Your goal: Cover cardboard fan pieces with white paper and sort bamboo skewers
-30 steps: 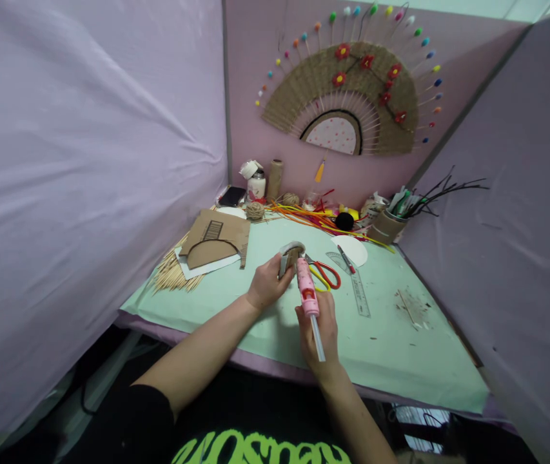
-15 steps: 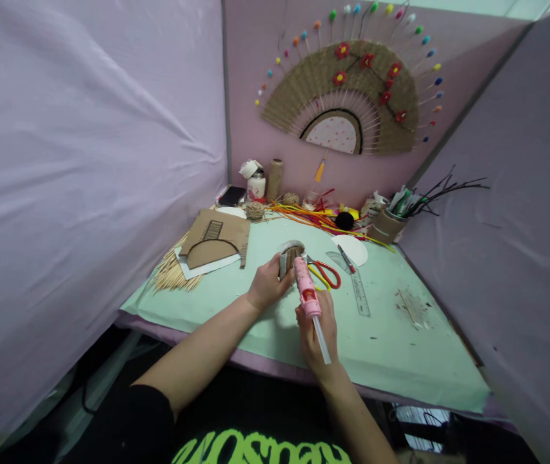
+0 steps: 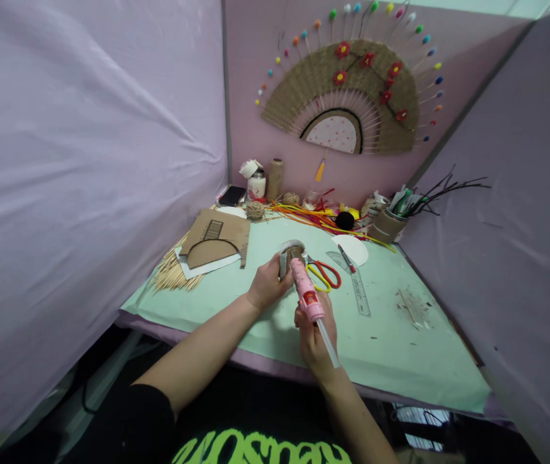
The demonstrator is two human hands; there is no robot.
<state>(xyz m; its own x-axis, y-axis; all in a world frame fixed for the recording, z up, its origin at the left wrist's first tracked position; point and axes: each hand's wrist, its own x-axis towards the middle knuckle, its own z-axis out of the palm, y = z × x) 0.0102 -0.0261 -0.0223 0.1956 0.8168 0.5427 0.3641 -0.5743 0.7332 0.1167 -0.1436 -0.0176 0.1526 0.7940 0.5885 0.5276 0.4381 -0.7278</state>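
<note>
My left hand [image 3: 269, 280] is closed on a small curved cardboard piece [image 3: 285, 259] with a pale outer side, held above the table. My right hand [image 3: 317, 332] grips a pink glue gun [image 3: 306, 290], a clear glue stick [image 3: 327, 343] poking out of its rear end. The gun's front end points into the cardboard piece; its tip is hidden from me, so contact cannot be made out. Just beyond the gun lie scissors [image 3: 329, 274] with red and yellow handles.
Left on the table [image 3: 197, 316] are cut cardboard [image 3: 221, 232] and thin wooden sticks [image 3: 171, 274]. To the right lie a clear ruler [image 3: 362, 296], a pen [image 3: 346, 258] and a white paper shape [image 3: 356, 248]. Twine, coloured strips and a pot of twigs [image 3: 387, 227] line the back, below a decorated fan [image 3: 313, 77].
The glue gun has swung slightly: its front end shifted left and its rear end with the glue stick moved right. My left hand and the cardboard piece stay nearly still.
</note>
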